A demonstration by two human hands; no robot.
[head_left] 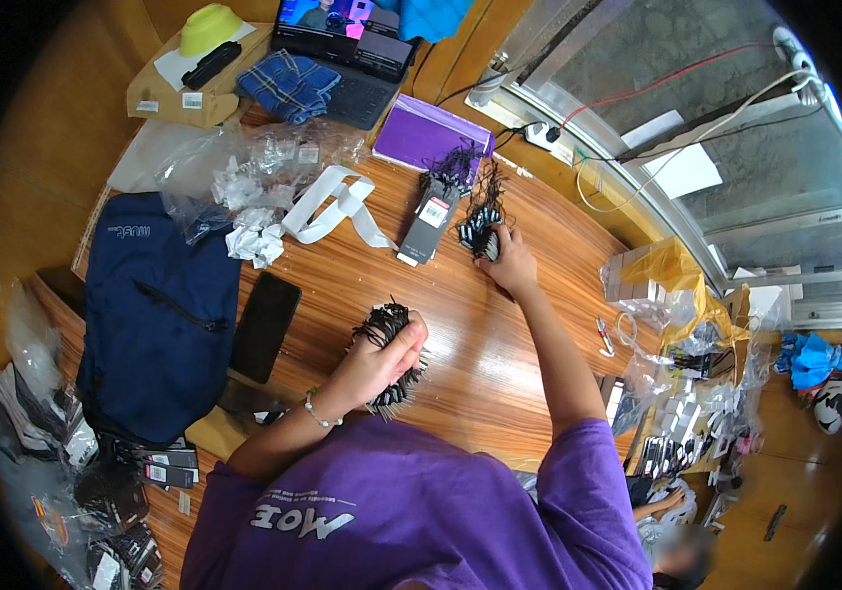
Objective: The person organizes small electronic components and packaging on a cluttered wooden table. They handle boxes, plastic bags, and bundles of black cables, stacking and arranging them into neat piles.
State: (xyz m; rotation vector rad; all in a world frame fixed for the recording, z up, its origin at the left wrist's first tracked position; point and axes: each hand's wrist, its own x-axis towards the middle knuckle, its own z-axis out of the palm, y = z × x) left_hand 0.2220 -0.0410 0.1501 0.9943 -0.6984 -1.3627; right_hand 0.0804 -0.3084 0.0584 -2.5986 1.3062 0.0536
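At the near middle of the wooden table (475,364), my left hand (386,362) is closed round a thick bundle of black cords (381,323). Loops stick out above the fist, and thin pale-tipped ends show below it. Farther right, my right hand (509,264) has its fingers closed on a second bundle of black cords (481,224) with light bits among them, resting at the tabletop. Just left of that bundle lies a stack of dark grey hang tags (427,234) with black strings spread from its far end.
White ribbon (347,208), crumpled paper (256,239) and clear plastic bags lie at far left. A black phone (265,327) sits beside a navy bag (157,315). Behind are a purple folder (431,133) and a laptop (342,84). Packed goods and another person (676,551) are at right.
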